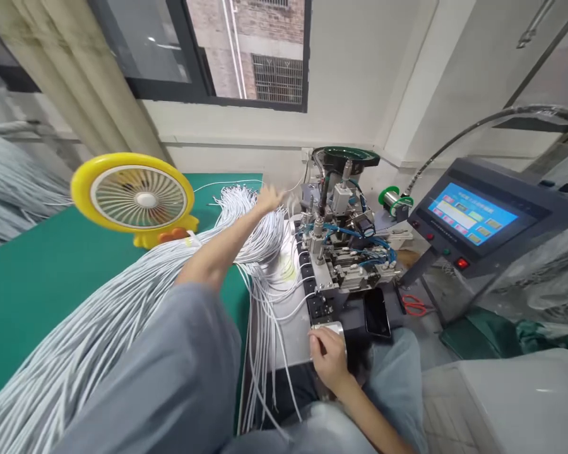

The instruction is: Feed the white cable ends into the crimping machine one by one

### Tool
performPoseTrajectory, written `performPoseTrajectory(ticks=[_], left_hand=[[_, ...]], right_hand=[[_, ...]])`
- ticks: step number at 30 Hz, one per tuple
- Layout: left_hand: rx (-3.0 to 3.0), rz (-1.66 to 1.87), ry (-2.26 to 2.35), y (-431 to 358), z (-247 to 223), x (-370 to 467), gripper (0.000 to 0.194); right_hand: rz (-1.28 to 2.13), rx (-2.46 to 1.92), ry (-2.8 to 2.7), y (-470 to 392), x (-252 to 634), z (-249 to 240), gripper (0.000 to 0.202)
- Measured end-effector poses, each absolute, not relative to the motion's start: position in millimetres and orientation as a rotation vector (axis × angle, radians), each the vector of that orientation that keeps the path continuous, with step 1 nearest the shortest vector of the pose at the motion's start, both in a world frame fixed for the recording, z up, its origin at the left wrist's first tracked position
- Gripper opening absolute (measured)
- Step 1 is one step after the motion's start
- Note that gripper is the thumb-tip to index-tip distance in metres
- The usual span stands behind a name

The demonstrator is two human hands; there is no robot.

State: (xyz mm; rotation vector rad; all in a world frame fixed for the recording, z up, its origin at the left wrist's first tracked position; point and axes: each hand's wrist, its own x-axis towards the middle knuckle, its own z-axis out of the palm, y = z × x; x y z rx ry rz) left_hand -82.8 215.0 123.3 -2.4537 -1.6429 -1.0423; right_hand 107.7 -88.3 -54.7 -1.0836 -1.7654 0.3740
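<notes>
My left hand [269, 199] reaches out over the far end of a big bundle of white cables [137, 293], its fingers smeared by motion. Nearer to me, my right hand [329, 356] rests at the front end of the machine's black clamp track [316, 302], beside a rounded silvery part [335, 328]. Its fingers are curled, and what they hold, if anything, is hidden. Several white cables run from the track and hang down over the table's front edge. The machine [341, 252] with blue air tubes stands right of the cables.
A yellow fan [145, 200] stands on the green table [23, 296] at the left. A touch-screen panel [473, 214] is at the right. A phone [377, 312] and red-handled scissors [414, 306] lie by the machine. Behind it are a green-rimmed bowl [345, 153] and a wire spool [394, 200].
</notes>
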Motion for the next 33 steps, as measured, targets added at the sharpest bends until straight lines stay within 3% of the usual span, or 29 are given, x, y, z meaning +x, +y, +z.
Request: performPoseTrajectory(ticks=[5, 9, 18, 28, 33], left_hand=[[-2.776, -0.128, -1.547, 167, 40, -100, 0.064], [-2.827, 0.175, -1.41, 148, 12, -108, 0.051], [-2.608, 0.282, -1.627, 200, 11, -93, 0.047], [-2.328, 0.12, -2.026, 201, 18, -80, 0.047], [-2.434, -0.03, -1.951, 177, 25, -79, 0.043]], right_hand=[[0.315, -1.03, -1.835, -89, 107, -54, 0.02], [0.279, -1.014, -1.841, -91, 105, -54, 0.02], [0.33, -1.032, -1.781, -92, 109, -56, 0.021], [0.335, -1.038, -1.798, -93, 112, -52, 0.023], [0.649, -1.207, -1.808, -118, 122, -42, 0.023]])
